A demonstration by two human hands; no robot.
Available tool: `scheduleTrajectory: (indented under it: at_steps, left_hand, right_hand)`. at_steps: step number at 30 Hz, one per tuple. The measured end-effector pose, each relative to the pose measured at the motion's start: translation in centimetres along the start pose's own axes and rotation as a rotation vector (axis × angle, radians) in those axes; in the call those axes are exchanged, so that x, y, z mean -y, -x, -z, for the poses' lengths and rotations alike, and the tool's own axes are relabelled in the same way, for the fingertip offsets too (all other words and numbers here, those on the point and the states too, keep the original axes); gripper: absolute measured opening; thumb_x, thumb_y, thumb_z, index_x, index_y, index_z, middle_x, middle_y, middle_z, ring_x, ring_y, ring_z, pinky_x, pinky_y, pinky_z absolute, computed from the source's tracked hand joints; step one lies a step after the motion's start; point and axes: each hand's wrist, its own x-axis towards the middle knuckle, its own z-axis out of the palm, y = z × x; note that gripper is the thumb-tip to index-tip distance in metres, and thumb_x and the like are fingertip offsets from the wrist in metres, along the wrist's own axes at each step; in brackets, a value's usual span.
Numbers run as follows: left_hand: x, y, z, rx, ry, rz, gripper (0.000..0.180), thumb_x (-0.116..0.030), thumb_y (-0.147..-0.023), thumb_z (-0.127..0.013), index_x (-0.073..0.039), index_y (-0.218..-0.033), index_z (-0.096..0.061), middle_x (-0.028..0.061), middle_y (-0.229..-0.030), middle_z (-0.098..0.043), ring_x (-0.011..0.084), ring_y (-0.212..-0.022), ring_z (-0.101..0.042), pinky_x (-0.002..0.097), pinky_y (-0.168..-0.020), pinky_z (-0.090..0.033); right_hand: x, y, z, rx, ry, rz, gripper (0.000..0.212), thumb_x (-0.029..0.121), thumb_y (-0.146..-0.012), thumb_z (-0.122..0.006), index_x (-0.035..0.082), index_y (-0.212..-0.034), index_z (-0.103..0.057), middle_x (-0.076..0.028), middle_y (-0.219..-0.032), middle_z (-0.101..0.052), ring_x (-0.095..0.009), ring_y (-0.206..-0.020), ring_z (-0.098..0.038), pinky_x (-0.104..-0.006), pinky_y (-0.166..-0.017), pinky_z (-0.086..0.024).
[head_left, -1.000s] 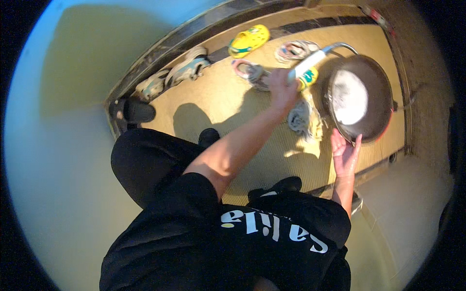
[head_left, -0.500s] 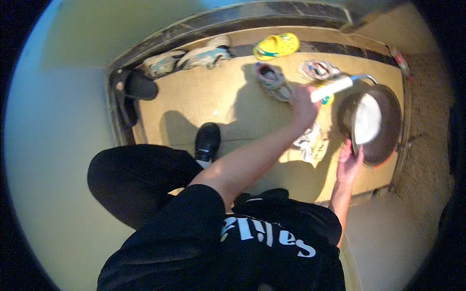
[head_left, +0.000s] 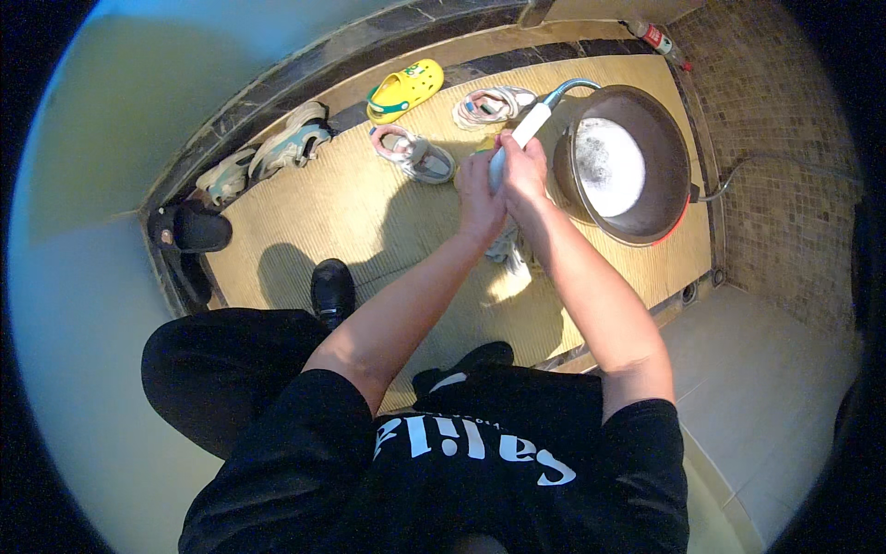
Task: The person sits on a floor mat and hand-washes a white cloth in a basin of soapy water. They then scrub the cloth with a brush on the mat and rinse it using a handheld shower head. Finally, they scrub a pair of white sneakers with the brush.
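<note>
A deep, dark, round pan (head_left: 663,152) faces up at the right, with a white patch (head_left: 611,171) in its bottom that may be foam or liquid. Its long white handle (head_left: 531,125) joins the rim through a bent metal neck. My left hand (head_left: 480,196) is closed around the lower end of that handle. Just beside it, nearer the pan, my right hand (head_left: 524,171) wraps the same handle. Whether the pan rests on the ribbed tan mat (head_left: 305,217) or hangs above it, I cannot tell.
Beyond my hands lie a yellow clog (head_left: 406,90) and small pale sneakers (head_left: 413,153). Larger sneakers (head_left: 288,143) and a black slipper (head_left: 203,229) line the left edge. A bottle (head_left: 657,42) lies far right by the mosaic wall (head_left: 775,222), where a thin cord runs.
My right hand has let go of the pan's near rim and now grips the handle with the left. In the view, the pan has shifted left and up and shows more of its inside.
</note>
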Motion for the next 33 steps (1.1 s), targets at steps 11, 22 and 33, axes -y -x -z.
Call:
scheduleTrajectory:
  at_steps: [11, 22, 33]
  left_hand:
    - [3.2, -1.4, 10.1, -0.009, -0.133, 0.053, 0.051, -0.013, -0.080, -0.065, -0.003, -0.125, -0.044, 0.0217, -0.123, -0.047, 0.0335, -0.117, -0.046, 0.0419, -0.102, -0.036]
    - [12.5, -12.0, 29.0, 0.181, -1.294, 0.367, 0.093, -0.037, -0.065, -0.082, -0.018, -0.142, -0.033, 0.0119, -0.135, -0.040, 0.0319, -0.127, -0.036, 0.0513, -0.103, -0.029]
    - [7.0, -16.4, 23.8, 0.052, -0.380, -0.087, 0.045, -0.024, -0.074, -0.064, -0.003, -0.114, -0.062, 0.0189, -0.109, -0.059, 0.0308, -0.104, -0.056, 0.0374, -0.090, -0.044]
  right_hand:
    - [1.0, -3.0, 0.8, -0.226, 0.004, 0.226, 0.022, 0.024, -0.087, -0.064, 0.003, -0.083, -0.057, -0.003, -0.067, -0.056, -0.012, -0.052, -0.052, -0.0299, -0.046, -0.044]
    - [3.7, -1.7, -0.1, -0.121, -0.082, 0.217, 0.030, 0.030, -0.087, -0.066, 0.001, -0.081, -0.058, -0.004, -0.065, -0.057, -0.011, -0.048, -0.053, -0.0289, -0.044, -0.047]
    - [7.5, -1.1, -0.7, 0.004, -0.334, 0.174, 0.022, 0.022, -0.090, -0.061, 0.006, -0.077, -0.052, 0.001, -0.060, -0.048, -0.009, -0.048, -0.045, -0.0258, -0.044, -0.041]
